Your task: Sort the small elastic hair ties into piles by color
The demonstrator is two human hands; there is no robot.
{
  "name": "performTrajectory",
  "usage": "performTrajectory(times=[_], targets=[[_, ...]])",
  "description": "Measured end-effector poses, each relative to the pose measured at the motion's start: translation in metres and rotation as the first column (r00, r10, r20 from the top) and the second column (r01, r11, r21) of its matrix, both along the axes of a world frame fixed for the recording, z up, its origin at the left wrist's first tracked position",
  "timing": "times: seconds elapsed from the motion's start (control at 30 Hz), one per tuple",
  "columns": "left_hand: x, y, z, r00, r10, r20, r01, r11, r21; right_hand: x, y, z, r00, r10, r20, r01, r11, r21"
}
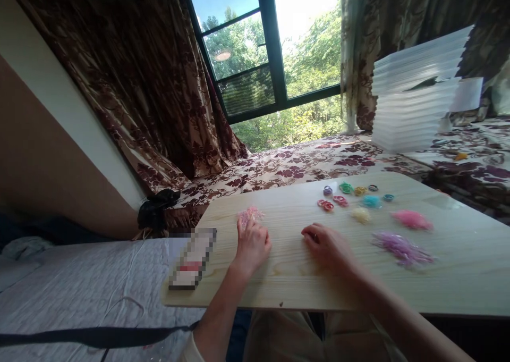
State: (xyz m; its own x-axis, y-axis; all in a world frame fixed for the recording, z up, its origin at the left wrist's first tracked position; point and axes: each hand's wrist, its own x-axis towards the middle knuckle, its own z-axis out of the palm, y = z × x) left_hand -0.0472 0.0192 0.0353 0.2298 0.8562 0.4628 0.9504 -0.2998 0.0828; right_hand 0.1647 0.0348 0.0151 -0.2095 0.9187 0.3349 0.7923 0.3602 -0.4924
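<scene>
A pale pink pile (252, 213) is lying toward the tabletop's (287, 279) far left corner, just beyond the left hand (254, 242), whose fingertips are reaching its near side. Whether they are pinching any of it, I cannot tell. The right hand (323, 240) is resting near the middle of the tabletop, its fingers curling inward; what they may be gripping is hidden. Green bands (346, 188) are lying by the far edge.
</scene>
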Motion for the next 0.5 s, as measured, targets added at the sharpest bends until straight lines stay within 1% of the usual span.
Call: performTrajectory(times=[0.13, 0.23, 0.37, 0.5], targets=[[0.027, -0.013, -0.006, 0.989, -0.067, 0.131, 0.059, 0.996, 0.066, -0.001, -0.003, 0.002, 1.000, 0.012, -0.011, -0.012, 1.000, 0.007], [0.038, -0.019, -0.014, 0.971, -0.102, 0.216, 0.080, 0.991, 0.106, -0.002, -0.006, 0.004, 0.999, 0.044, -0.030, -0.044, 0.999, 0.005], [0.042, -0.023, -0.022, 0.948, -0.146, 0.284, 0.109, 0.984, 0.145, -0.003, -0.008, 0.004, 0.993, 0.108, -0.050, -0.108, 0.994, -0.002], [0.042, -0.024, -0.024, 0.937, -0.182, 0.296, 0.130, 0.974, 0.186, -0.003, -0.007, 0.002, 0.983, 0.168, -0.079, -0.168, 0.986, 0.004]])
